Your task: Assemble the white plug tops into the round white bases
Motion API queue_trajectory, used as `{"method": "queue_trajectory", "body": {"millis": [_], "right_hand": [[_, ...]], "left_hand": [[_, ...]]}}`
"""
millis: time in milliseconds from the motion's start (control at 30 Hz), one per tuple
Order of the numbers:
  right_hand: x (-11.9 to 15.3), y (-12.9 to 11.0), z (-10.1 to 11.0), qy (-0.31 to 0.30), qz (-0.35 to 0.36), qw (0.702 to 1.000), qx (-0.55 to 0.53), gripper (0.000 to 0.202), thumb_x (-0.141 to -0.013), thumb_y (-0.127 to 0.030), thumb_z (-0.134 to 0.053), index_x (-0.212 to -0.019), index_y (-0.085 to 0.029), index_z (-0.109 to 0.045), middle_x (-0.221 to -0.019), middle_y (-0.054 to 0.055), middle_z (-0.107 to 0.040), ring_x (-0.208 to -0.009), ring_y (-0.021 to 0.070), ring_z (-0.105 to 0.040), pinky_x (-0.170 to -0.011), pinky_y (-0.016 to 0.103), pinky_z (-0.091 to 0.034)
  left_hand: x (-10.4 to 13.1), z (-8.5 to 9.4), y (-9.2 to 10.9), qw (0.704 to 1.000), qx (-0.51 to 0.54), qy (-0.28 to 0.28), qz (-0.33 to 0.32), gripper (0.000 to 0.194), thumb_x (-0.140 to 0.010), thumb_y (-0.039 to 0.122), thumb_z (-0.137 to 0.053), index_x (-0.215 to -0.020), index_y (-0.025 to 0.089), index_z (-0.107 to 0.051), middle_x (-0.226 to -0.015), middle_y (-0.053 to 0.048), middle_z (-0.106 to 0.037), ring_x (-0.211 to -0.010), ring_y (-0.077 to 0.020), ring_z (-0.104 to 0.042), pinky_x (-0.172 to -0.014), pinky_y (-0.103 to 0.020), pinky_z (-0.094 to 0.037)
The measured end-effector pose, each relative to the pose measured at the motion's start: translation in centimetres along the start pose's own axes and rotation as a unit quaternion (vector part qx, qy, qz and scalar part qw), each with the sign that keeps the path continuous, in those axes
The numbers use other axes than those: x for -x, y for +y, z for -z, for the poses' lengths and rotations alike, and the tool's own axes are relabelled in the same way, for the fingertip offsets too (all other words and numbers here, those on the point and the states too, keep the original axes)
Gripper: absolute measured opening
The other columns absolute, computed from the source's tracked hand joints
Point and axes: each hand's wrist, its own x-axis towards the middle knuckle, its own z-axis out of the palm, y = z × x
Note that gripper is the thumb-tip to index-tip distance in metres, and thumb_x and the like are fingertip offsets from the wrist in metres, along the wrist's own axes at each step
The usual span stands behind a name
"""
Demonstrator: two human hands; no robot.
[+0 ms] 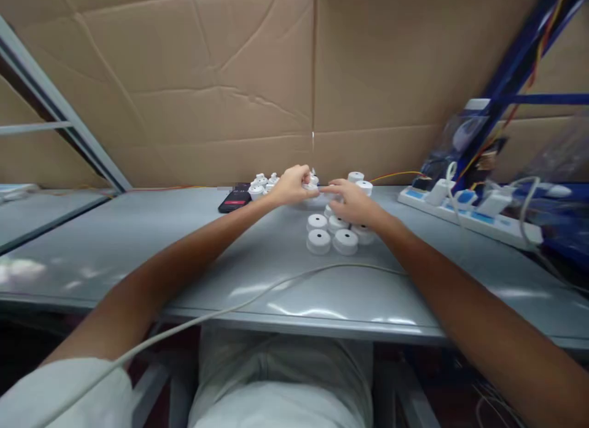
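Observation:
My left hand (293,186) is at the back of the table, its thumb and fingers closed round a small white round part (311,186). From the other side my right hand (350,202) reaches in with its index finger stretched out, the tip at or very near that part. Whether the fingertip touches it I cannot tell. Beneath and in front of my right hand stand several white round caps (318,241), each with a dark hole in its top. Two more caps (364,186) stand behind it. Left of my left hand sits a cluster of white fittings (258,183).
A black phone (234,201) lies beside the fittings. A white power strip (473,218) with plugs and cables runs along the right. One pale cable (285,282) crosses the table's front in front of me. Cardboard (207,84) walls the back; a blue post (510,59) rises at right.

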Motion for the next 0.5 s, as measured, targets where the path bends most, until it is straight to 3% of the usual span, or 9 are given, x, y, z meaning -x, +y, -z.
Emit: {"method": "queue_trajectory", "body": {"millis": [133,233,367,500], "right_hand": [[-0.2,0.1,-0.3,0.059,0.017,0.998,-0.011,0.057,-0.082,-0.011,-0.058,-0.135,-0.022,-0.075,-0.14,0.012,-0.074,-0.13,0.0334,-0.067,-0.115,0.051,-0.051],[-0.2,0.0,-0.5,0.078,0.006,0.997,-0.011,0.06,-0.081,-0.013,-0.058,-0.14,-0.016,-0.068,-0.14,0.017,-0.073,-0.129,0.0356,-0.067,-0.113,0.052,-0.051],[0.0,-0.1,-0.2,0.03,-0.016,0.999,0.0,0.047,-0.082,-0.015,-0.061,-0.128,-0.017,-0.073,-0.132,0.018,-0.077,-0.121,0.0361,-0.071,-0.109,0.05,-0.054],[0.1,-0.1,0.3,-0.021,-0.054,0.998,0.002,0.038,-0.083,-0.02,-0.064,-0.119,-0.019,-0.077,-0.13,0.016,-0.078,-0.12,0.0364,-0.072,-0.107,0.049,-0.054]], "left_hand": [[0.8,0.0,0.0,0.995,-0.08,-0.052,-0.009,0.029,-0.076,0.032,-0.076,-0.086,0.024,-0.05,-0.099,-0.007,-0.07,-0.094,-0.0265,-0.065,-0.083,-0.036,-0.048],[1.4,0.2,0.2,0.992,-0.107,-0.062,-0.011,0.034,-0.079,0.03,-0.073,-0.108,0.022,-0.055,-0.112,-0.012,-0.073,-0.102,-0.0305,-0.069,-0.086,-0.037,-0.049],[1.9,0.4,0.5,0.982,-0.169,-0.081,-0.028,0.05,-0.084,0.031,-0.071,-0.129,0.02,-0.052,-0.125,-0.014,-0.074,-0.118,-0.0351,-0.068,-0.102,-0.043,-0.045],[2.0,0.4,0.7,0.98,-0.183,-0.077,-0.019,0.054,-0.089,0.033,-0.066,-0.138,0.021,-0.049,-0.128,-0.014,-0.072,-0.123,-0.0349,-0.066,-0.105,-0.045,-0.044]]}}
